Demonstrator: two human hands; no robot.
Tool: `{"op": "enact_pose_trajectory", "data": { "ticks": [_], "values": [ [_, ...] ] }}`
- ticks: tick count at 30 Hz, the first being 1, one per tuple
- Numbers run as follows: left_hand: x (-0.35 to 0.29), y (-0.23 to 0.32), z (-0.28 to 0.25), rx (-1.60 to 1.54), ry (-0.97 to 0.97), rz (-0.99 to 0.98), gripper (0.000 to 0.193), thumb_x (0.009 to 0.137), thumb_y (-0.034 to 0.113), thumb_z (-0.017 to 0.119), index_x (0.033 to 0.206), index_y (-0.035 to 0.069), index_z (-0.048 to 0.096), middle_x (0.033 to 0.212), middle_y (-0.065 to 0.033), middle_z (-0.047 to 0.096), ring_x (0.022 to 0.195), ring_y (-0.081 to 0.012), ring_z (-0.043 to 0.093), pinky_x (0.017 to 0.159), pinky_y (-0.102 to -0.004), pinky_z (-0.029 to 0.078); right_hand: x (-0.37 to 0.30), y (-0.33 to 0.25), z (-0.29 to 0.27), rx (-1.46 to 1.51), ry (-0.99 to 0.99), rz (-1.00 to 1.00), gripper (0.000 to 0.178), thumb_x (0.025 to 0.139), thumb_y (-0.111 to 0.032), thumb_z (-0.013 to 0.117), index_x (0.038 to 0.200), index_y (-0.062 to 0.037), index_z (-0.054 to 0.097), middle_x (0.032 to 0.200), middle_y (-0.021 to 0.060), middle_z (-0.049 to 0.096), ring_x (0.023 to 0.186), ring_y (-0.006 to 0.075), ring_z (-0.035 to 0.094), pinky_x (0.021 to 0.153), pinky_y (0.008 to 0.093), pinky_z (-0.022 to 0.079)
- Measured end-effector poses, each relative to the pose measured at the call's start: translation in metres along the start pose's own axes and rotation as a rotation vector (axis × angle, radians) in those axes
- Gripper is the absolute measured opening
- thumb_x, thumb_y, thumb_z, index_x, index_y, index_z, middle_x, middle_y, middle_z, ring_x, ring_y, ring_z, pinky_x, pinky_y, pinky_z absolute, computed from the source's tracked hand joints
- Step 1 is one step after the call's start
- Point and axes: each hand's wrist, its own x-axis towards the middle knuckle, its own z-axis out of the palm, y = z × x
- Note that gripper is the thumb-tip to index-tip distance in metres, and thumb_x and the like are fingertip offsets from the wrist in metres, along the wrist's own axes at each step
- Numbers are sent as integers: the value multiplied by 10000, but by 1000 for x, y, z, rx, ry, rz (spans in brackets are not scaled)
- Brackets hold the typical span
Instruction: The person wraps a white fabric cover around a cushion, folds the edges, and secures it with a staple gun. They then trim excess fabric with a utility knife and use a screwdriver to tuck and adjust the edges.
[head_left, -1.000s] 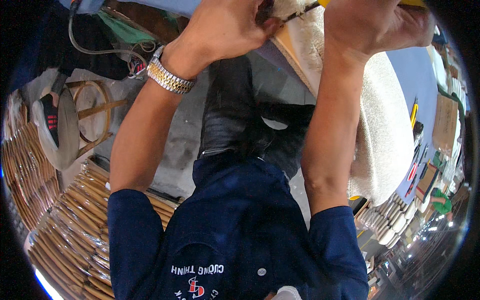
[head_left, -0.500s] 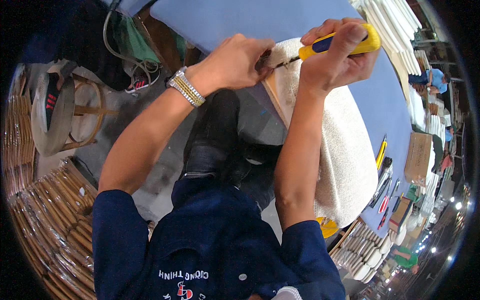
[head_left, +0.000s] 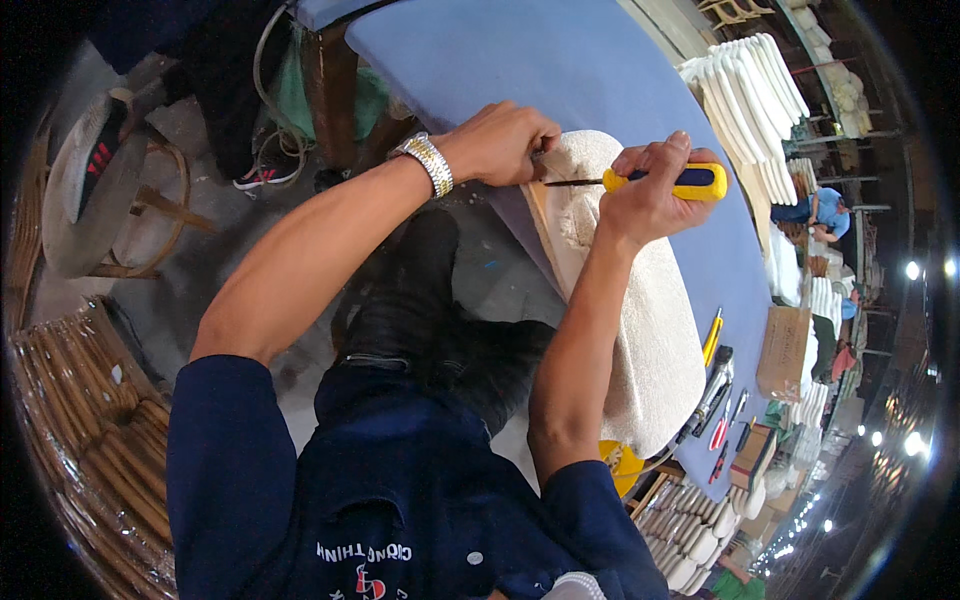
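Note:
A cream fabric-covered seat panel [head_left: 650, 345] with a bare wooden edge lies on the blue table, its far end under my hands. My left hand [head_left: 508, 143], a metal watch on its wrist, pinches the fabric at the panel's far left edge; its fingertips are partly hidden. Wrapped in my right hand [head_left: 650, 195] is a screwdriver [head_left: 703, 182] with a yellow and blue handle. Its dark shaft points left across the fabric, and the tip reaches the panel's edge beside my left fingers.
On the blue table [head_left: 480, 60] to the right lie a yellow cutter [head_left: 712, 336], a staple gun [head_left: 718, 372] and several hand tools. White cushions [head_left: 745, 105] are stacked beyond. Wrapped wooden parts [head_left: 95, 420] fill the lower left, near a round stool [head_left: 95, 210]. Another person [head_left: 828, 212] works far right.
The screwdriver has swung from a slant to nearly level, its tip still by the panel's edge. The whole view has shifted, with the table and panel now further left.

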Motion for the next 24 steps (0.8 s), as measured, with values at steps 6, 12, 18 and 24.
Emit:
{"op": "enact_pose_trajectory", "data": {
  "ticks": [6,12,18,24],
  "values": [
    [14,7,3,50,-64,-33,252,750,161,797,915,41,649,797,-151,685,778,-345,678,711,-429,521,12,10,9,-94,9,-73,182,969,-60,645,953,-46,464,647,51,524,424,106,500,366,242,419],
    [14,-5,11,150,11,103,252,792,204,766,971,55,671,863,-160,702,850,-362,689,773,-451,542,14,15,17,-93,-36,-76,197,977,-128,656,968,-38,481,641,54,542,443,110,514,381,250,433],
    [14,-2,15,132,3,128,276,805,186,752,1038,60,675,938,-181,720,907,-385,691,802,-451,551,16,17,12,-71,-23,-70,195,1003,-173,620,989,-34,485,627,48,540,445,111,509,390,247,434],
    [4,10,-3,136,-62,57,271,794,147,755,1021,23,674,880,-188,719,852,-394,698,761,-453,555,15,12,10,-87,-35,-45,177,1021,-178,596,1017,-52,472,621,40,518,451,104,505,386,250,437]
  ]
}}
